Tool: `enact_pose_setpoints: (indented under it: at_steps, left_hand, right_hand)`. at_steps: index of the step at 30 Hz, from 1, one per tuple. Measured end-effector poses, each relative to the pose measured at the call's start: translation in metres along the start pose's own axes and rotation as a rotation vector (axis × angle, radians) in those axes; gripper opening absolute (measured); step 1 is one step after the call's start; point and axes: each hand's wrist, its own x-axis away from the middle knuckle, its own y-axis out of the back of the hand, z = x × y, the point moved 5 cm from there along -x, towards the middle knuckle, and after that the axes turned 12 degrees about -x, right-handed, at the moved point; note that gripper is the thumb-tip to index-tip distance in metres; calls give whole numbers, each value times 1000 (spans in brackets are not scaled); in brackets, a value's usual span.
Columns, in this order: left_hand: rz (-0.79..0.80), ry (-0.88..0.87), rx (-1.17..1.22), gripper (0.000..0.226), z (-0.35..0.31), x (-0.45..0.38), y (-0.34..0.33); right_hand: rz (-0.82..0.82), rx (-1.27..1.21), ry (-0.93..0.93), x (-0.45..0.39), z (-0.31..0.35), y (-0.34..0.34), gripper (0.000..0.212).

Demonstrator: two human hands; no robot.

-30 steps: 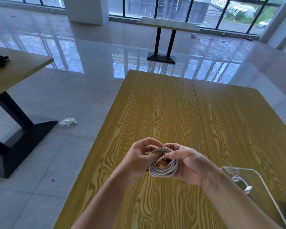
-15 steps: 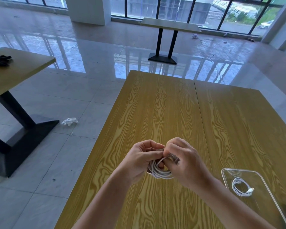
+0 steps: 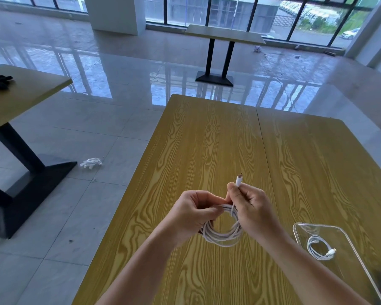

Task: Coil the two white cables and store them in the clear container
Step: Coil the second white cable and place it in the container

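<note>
Hanging between both hands (image 3: 224,208), white cable coil (image 3: 221,235), plug end (image 3: 238,181) up

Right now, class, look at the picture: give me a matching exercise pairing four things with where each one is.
Things:
1. coil
2. plug
3. small cable
4. glove

Places:
A. on the floor
B. inside the clear container
C. held by both hands above the table
D. sticking up from the right hand

Pairs: 1-C, 2-D, 3-B, 4-A. The left hand grips the coil's side.
</note>
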Motion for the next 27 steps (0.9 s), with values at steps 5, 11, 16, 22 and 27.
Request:
enact_pose_setpoints:
  at_steps: [5,11,16,22,27]
  left_hand:
    - [14,-42,-143,13,-8,-1,0]
    - [79,-56,-158,29,-6,3,-6]
    - [-49,-73,-43,53,-1,4,-10]
    - [-251,-54,-4,28,13,6,-15]
    - [-339,-125,-73,18,11,5,-8]
  right_hand:
    - [-36,-200,-191,-5,-7,8,49]
    - [-2,-165,-394,-6,-18,14,29]
    - [-88,-110,-294,-5,-19,19,33]
    - [-231,-22,-192,-2,-21,21,23]
    - [-187,131,-157,1,-17,20,14]
